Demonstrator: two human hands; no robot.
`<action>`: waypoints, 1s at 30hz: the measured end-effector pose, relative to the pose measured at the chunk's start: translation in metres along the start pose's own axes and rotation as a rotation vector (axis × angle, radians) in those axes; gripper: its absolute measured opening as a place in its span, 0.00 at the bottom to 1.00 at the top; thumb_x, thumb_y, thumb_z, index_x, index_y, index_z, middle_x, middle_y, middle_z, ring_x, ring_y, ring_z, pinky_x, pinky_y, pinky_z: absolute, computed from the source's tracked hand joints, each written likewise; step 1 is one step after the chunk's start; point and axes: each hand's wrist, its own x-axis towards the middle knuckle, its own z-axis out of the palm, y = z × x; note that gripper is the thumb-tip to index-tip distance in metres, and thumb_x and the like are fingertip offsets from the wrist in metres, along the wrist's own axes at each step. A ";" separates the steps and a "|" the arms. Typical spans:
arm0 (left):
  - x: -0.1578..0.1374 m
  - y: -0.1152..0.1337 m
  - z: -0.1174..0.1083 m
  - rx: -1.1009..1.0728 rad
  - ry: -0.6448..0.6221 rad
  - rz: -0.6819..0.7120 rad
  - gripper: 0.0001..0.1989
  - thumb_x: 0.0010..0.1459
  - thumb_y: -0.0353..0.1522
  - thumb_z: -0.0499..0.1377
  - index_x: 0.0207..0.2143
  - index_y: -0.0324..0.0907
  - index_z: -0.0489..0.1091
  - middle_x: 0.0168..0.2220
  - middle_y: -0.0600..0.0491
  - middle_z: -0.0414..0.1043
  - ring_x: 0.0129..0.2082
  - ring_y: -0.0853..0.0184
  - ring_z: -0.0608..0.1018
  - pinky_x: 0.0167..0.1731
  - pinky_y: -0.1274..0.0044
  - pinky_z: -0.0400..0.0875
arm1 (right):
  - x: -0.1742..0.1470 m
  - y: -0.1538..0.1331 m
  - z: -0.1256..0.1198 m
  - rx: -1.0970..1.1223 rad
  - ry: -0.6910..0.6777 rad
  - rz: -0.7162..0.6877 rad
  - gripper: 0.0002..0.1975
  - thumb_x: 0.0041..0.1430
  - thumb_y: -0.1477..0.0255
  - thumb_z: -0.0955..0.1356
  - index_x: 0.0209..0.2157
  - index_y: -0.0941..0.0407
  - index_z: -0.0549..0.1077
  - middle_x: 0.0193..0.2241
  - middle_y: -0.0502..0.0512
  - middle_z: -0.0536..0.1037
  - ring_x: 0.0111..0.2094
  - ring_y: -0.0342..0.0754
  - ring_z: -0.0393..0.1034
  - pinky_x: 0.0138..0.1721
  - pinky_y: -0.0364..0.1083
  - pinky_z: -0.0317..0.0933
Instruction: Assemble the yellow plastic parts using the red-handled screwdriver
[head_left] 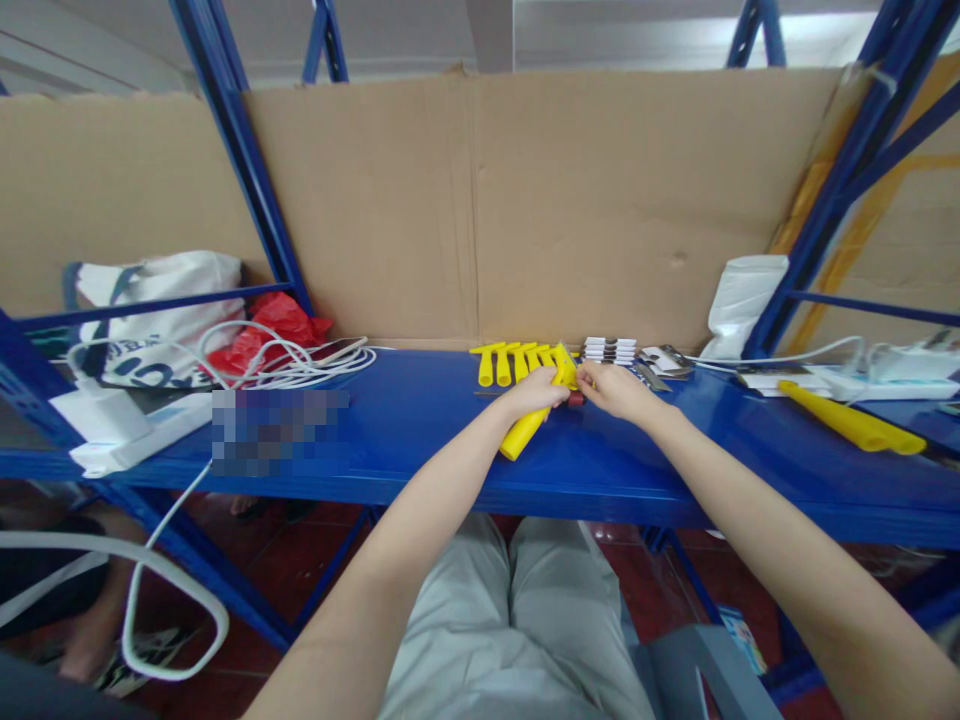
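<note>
Fingers of my left hand [534, 393] wrap the yellow handle [525, 432]; my right hand [615, 388] pinches its tip. I'd keep both grips firm, handle steady over the blue shelf [420, 420].

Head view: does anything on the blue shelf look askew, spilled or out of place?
Nothing spilled or broken. One long yellow sleeve lies alone at an angle far right, apart from the neat row of yellow handles by the cardboard. White cables sit in a loose tangle at left. Both hands, left hand and right hand, hold a yellow handle.
</note>
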 end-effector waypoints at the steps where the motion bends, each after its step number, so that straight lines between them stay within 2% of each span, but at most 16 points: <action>1: 0.001 -0.001 0.000 -0.001 -0.001 -0.005 0.10 0.46 0.22 0.52 0.18 0.41 0.57 0.11 0.60 0.58 0.10 0.73 0.64 0.13 0.81 0.59 | -0.001 -0.002 -0.001 -0.068 -0.008 -0.010 0.11 0.62 0.75 0.58 0.38 0.60 0.70 0.33 0.63 0.78 0.33 0.51 0.73 0.31 0.44 0.56; 6: 0.002 -0.002 -0.001 0.034 -0.007 -0.018 0.10 0.46 0.22 0.52 0.17 0.42 0.57 0.12 0.60 0.57 0.10 0.73 0.64 0.14 0.81 0.59 | -0.002 -0.007 -0.002 -0.253 -0.044 -0.052 0.15 0.64 0.73 0.55 0.40 0.62 0.70 0.37 0.67 0.78 0.35 0.54 0.73 0.30 0.45 0.56; 13: 0.002 -0.004 -0.004 0.080 -0.016 -0.006 0.09 0.47 0.24 0.53 0.17 0.41 0.58 0.12 0.60 0.57 0.11 0.74 0.63 0.14 0.80 0.60 | -0.002 -0.005 0.000 -0.254 -0.043 -0.080 0.15 0.64 0.74 0.56 0.42 0.62 0.70 0.38 0.67 0.77 0.34 0.53 0.73 0.30 0.45 0.56; 21: 0.005 -0.008 -0.004 0.062 -0.029 0.007 0.10 0.46 0.24 0.53 0.16 0.42 0.57 0.11 0.60 0.57 0.11 0.72 0.64 0.14 0.80 0.60 | -0.004 -0.010 -0.010 -0.288 -0.073 -0.137 0.11 0.63 0.74 0.59 0.40 0.59 0.71 0.38 0.63 0.78 0.34 0.50 0.72 0.28 0.43 0.54; 30: 0.003 -0.002 -0.001 0.043 0.037 -0.028 0.10 0.48 0.24 0.52 0.17 0.41 0.59 0.12 0.59 0.57 0.11 0.72 0.64 0.15 0.80 0.61 | -0.004 -0.012 -0.012 -0.364 -0.033 -0.090 0.13 0.63 0.73 0.58 0.40 0.59 0.72 0.33 0.64 0.78 0.31 0.51 0.73 0.25 0.44 0.49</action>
